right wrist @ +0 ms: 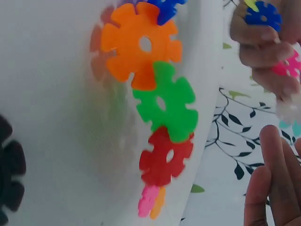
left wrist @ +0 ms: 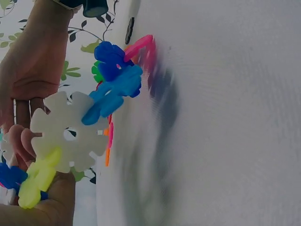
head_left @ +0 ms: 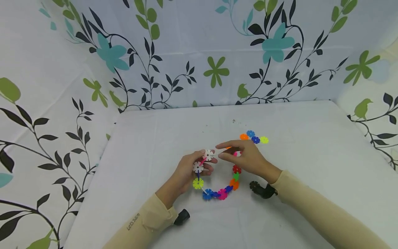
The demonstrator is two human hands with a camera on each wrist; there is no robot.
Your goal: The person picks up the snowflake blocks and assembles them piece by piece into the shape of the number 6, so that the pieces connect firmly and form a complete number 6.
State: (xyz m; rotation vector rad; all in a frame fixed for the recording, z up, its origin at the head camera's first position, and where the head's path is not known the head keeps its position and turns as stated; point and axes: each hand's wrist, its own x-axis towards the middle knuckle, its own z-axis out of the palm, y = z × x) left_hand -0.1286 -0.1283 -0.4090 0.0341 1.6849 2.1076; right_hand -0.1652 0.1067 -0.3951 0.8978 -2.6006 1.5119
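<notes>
Head view, chain: the slotted flower-disc chain (head_left: 222,194) sits over the middle of the white tabletop (head_left: 140,148), between both hands
Head view, left hand: the left hand (head_left: 194,169) pinches the end white disc (head_left: 207,155) between thumb and fingers, probably to steady that end
Head view, right hand: the right hand (head_left: 245,157) arches over the chain's right side, thumb and forefinger parted at the tips; a thin white disc (head_left: 215,154) reaches edge-on to the thumb, contact unclear
Head view, direction: a curve without one straight long axis, looping from the left hand toward the wearer and back up to the right hand, which hides the far end; the thin disc points right
Head view, nearby: the disc cluster (head_left: 255,139) lies beyond the right hand, perhaps kept within reach; a black disc (head_left: 254,185) lies near the right wrist
Left wrist view, slant: from the yellow disc (left wrist: 37,181) through a broad white disc (left wrist: 54,125) to the light-blue disc (left wrist: 113,94), rising rightward
Right wrist view, run: orange disc (right wrist: 121,40), green disc (right wrist: 176,101) and red disc (right wrist: 157,165) link nearly upright, angled likely because their slots interlock
Right wrist view, fingers: right fingers straight, slightly apart
</notes>
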